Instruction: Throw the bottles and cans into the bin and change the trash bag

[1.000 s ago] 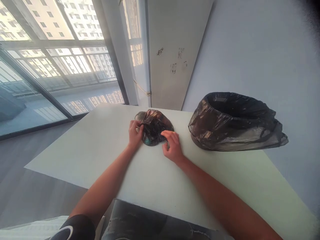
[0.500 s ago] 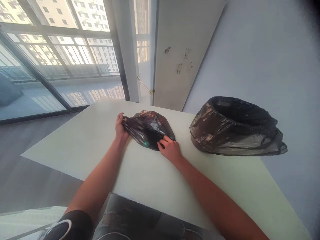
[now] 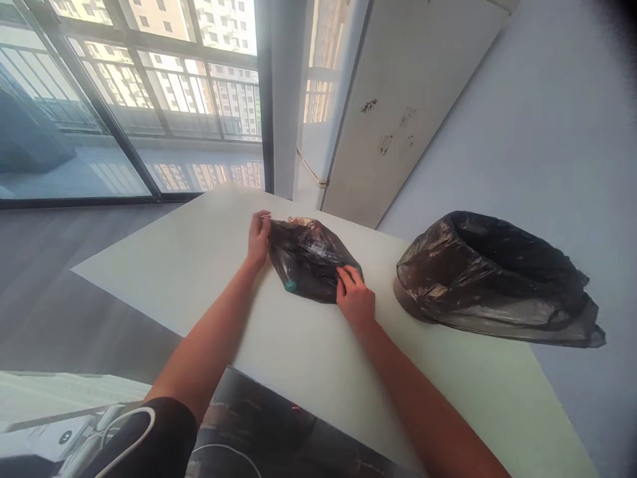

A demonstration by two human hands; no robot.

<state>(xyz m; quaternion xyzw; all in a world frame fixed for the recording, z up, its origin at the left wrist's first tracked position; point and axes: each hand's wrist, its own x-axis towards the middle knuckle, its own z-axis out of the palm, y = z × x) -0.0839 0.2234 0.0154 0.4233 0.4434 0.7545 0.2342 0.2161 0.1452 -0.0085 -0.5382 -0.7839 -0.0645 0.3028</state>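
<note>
A small dark plastic bag [image 3: 308, 262] lies on the white table [image 3: 199, 265], stuffed with something, a teal bit showing at its near edge. My left hand [image 3: 259, 238] grips the bag's left end with closed fingers. My right hand [image 3: 354, 297] pinches the bag's right near corner. The bag is stretched between the two hands.
A larger bin lined with a black plastic bag [image 3: 492, 279] stands on the table to the right, its mouth open. A white wall runs along the right. Large windows [image 3: 149, 99] and a white panel [image 3: 398, 113] are behind the table. Grey floor lies to the left.
My hands have moved apart, from bunching the small bag to holding its two ends, stretching it out. The view has shifted left and up.
</note>
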